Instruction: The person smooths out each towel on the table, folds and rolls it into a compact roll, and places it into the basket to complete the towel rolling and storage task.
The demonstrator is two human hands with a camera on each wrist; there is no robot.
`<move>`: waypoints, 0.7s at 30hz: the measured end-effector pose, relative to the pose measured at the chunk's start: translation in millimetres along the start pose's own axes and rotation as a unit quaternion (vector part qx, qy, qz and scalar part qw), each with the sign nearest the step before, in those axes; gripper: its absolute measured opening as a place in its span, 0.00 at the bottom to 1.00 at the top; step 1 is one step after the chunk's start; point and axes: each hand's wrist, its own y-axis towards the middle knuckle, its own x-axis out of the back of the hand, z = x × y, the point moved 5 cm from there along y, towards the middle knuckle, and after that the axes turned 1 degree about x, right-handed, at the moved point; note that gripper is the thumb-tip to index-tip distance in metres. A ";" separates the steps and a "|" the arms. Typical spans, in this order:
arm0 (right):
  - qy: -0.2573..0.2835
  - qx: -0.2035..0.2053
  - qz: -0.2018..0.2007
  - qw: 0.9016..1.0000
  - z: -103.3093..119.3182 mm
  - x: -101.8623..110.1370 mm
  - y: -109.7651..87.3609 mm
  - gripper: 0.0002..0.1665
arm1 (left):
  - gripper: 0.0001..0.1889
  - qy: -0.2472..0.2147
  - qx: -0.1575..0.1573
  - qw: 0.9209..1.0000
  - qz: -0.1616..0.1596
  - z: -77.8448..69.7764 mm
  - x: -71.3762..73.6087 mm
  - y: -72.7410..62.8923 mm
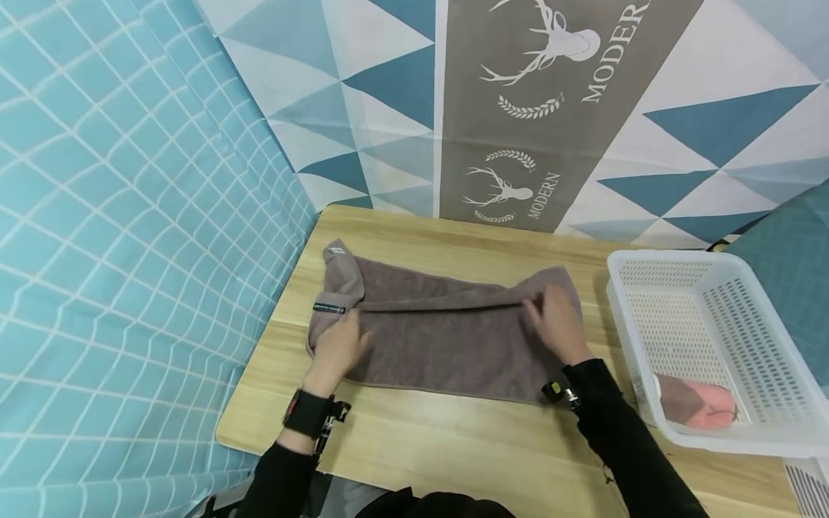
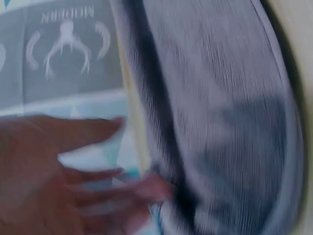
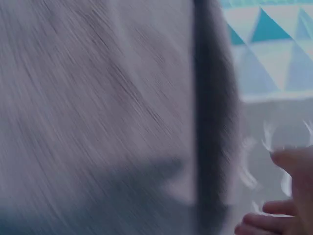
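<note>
A grey-brown towel (image 1: 447, 349) lies spread across the wooden table, its far edge partly folded over toward the person. At its left end, a folded corner shows a dark label. My left hand (image 1: 340, 344) is over that end; in the left wrist view its thumb and fingers (image 2: 105, 196) stand apart, the fingertips at the rolled fold. Over the right end of the fold is my right hand (image 1: 558, 327). The right wrist view shows its thumb (image 3: 291, 159) spread from the fingers, with no cloth between them. Both wrist views are blurred.
To the right stands a white plastic basket (image 1: 670, 316) with a pink and brownish rolled cloth (image 1: 709, 406) inside. The wooden table (image 1: 447, 439) meets a patterned curtain (image 1: 395, 93) at the back and a blue checked curtain (image 1: 129, 252) on the left.
</note>
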 end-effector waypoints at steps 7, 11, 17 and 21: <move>-0.029 -0.023 0.154 0.987 -4.2 -61.4 -33.6 0.46 | 0.28 -0.231 -0.190 0.954 0.033 -31.4 -53.3 50.6; -0.034 -0.067 0.151 0.986 -20.6 -60.7 -40.6 0.54 | 0.30 -0.184 -0.130 0.974 -0.034 -6.2 -68.4 73.1; -0.024 -0.145 0.188 0.971 -38.3 -46.7 -37.0 0.69 | 0.34 -0.111 0.003 0.991 -0.077 44.2 -66.4 84.4; -0.034 -0.156 0.199 0.967 -46.9 -35.2 -34.0 0.71 | 0.35 -0.097 0.041 0.991 -0.082 69.0 -60.7 81.8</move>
